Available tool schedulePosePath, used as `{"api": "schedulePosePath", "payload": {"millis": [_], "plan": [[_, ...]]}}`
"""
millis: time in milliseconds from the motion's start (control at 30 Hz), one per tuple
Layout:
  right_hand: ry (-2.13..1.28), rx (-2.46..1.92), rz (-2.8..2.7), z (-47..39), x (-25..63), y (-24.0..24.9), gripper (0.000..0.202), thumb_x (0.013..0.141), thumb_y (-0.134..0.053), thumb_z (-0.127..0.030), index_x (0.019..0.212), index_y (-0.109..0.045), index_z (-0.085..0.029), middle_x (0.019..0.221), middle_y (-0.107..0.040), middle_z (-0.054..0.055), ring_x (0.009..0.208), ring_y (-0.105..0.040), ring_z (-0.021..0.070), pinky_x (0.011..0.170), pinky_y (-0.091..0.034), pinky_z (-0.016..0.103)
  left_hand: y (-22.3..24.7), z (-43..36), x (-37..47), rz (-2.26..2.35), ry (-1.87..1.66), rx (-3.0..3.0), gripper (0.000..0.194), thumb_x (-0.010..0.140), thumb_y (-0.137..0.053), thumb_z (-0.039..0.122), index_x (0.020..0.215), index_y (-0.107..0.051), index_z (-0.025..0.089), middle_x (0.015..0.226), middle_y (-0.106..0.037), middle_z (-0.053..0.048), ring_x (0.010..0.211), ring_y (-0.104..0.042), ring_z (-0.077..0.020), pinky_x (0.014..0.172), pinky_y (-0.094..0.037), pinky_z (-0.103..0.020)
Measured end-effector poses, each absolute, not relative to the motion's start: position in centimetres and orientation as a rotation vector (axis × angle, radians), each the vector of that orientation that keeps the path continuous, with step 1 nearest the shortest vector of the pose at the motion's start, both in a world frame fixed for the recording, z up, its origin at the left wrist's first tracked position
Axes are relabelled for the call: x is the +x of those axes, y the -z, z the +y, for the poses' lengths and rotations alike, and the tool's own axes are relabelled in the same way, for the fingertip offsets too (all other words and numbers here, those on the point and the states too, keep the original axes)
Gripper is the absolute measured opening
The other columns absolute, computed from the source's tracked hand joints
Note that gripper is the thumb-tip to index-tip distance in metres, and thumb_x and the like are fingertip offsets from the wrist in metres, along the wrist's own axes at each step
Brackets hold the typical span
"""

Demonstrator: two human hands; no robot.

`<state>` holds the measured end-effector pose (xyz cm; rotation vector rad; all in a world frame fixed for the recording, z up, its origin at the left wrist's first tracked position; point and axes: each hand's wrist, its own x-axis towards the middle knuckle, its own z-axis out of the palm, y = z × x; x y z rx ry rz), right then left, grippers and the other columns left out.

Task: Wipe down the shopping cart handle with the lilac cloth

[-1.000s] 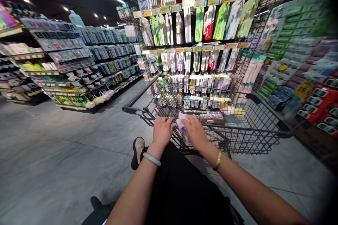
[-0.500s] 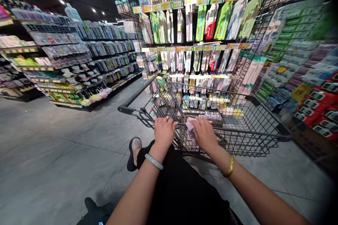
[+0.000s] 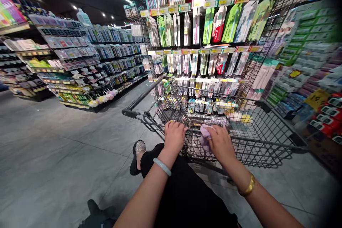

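Cloth (image 3: 205,138) in right hand (image 3: 220,142), "SXWM" packs (image 3: 208,25), "19" sign (image 3: 316,99)

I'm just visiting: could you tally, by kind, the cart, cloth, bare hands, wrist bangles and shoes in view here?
Shopping cart: 1
Lilac cloth: 1
Hands: 2 (left hand, right hand)
Bangles: 2 (pale bangle, gold bangle)
Shoe: 1
Total: 7
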<state>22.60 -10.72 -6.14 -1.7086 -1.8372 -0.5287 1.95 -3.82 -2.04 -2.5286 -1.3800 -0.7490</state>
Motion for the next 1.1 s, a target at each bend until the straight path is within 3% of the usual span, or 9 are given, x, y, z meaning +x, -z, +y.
{"api": "schedulePosePath", "payload": {"millis": [167, 300, 400, 533, 667, 833, 933, 1100], "plan": [[0.493, -1.617, -1.942, -8.8, 18.2, 4.8, 0.035, 0.09, -0.053, -0.023, 0.125, -0.058, -0.021, 0.123, -0.06, 0.013, 0.115, -0.052, 0.028, 0.117, -0.022, 0.056, 2.1, -3.9, 3.0, -1.29, 0.616, -2.613, 0.022, 0.099, -0.047, 0.031, 0.086, -0.062, 0.022, 0.084, -0.063, -0.003, 0.086, -0.053, -0.0223, 0.082, -0.033, -0.038], [0.483, -1.624, -1.989, -10.6, 22.0, 5.1, 0.038, 0.091, -0.052, -0.021, 0.129, -0.055, -0.027, 0.127, -0.059, 0.009, 0.117, -0.052, 0.0265, 0.117, -0.016, 0.061, 2.2, -3.9, 2.4, -1.308, 0.627, -2.592, 0.025, 0.099, -0.046, 0.036, 0.084, -0.06, 0.022, 0.082, -0.062, -0.002, 0.083, -0.052, -0.0219, 0.079, -0.033, -0.037], [0.531, -1.69, -1.89, -12.3, 24.9, 6.2, 0.039, 0.091, -0.051, -0.019, 0.129, -0.055, -0.025, 0.127, -0.057, 0.01, 0.119, -0.051, 0.0277, 0.117, -0.015, 0.065, 2.2, -3.9, 2.2, -1.318, 0.646, -2.587, 0.023, 0.099, -0.048, 0.035, 0.084, -0.06, 0.022, 0.082, -0.061, -0.002, 0.083, -0.052, -0.0216, 0.08, -0.033, -0.037], [0.501, -1.687, -1.819, -11.6, 22.3, 6.2, 0.034, 0.089, -0.052, -0.018, 0.122, -0.059, -0.021, 0.126, -0.057, 0.012, 0.121, -0.049, 0.0281, 0.118, -0.02, 0.059, 2.2, -3.9, 2.1, -1.318, 0.649, -2.571, 0.021, 0.099, -0.048, 0.033, 0.085, -0.061, 0.022, 0.082, -0.061, -0.002, 0.085, -0.052, -0.022, 0.082, -0.032, -0.037], [0.44, -1.594, -1.929, -10.0, 19.0, 5.2, 0.038, 0.09, -0.052, -0.017, 0.126, -0.059, -0.024, 0.13, -0.057, 0.01, 0.125, -0.048, 0.0258, 0.12, -0.018, 0.056, 2.0, -3.8, 1.9, -1.311, 0.629, -2.578, 0.023, 0.099, -0.047, 0.034, 0.084, -0.06, 0.022, 0.082, -0.062, -0.003, 0.085, -0.052, -0.0221, 0.081, -0.032, -0.037], [0.468, -1.608, -1.978, -12.4, 25.3, 6.2, 0.045, 0.089, -0.049, -0.014, 0.132, -0.055, -0.027, 0.131, -0.057, 0.008, 0.124, -0.05, 0.0245, 0.119, -0.014, 0.062, 2.0, -3.7, 1.6, -1.336, 0.617, -2.574, 0.023, 0.099, -0.047, 0.033, 0.083, -0.059, 0.022, 0.081, -0.061, -0.002, 0.084, -0.052, -0.0214, 0.08, -0.032, -0.035], [0.494, -1.687, -1.875, -13.8, 28.4, 7.1, 0.043, 0.088, -0.049, -0.014, 0.13, -0.057, -0.024, 0.129, -0.057, 0.009, 0.122, -0.051, 0.0257, 0.118, -0.018, 0.062, 2.0, -3.8, 1.6, -1.344, 0.625, -2.567, 0.023, 0.099, -0.047, 0.032, 0.083, -0.059, 0.022, 0.081, -0.061, -0.002, 0.083, -0.052, -0.021, 0.081, -0.032, -0.035], [0.435, -1.63, -1.829, -11.7, 22.6, 6.1, 0.037, 0.087, -0.05, -0.014, 0.121, -0.062, -0.021, 0.126, -0.057, 0.012, 0.122, -0.049, 0.0262, 0.118, -0.022, 0.057, 1.8, -4.0, 1.7, -1.338, 0.608, -2.569, 0.023, 0.099, -0.047, 0.033, 0.084, -0.061, 0.022, 0.082, -0.062, -0.003, 0.085, -0.053, -0.0222, 0.082, -0.033, -0.036]]}}
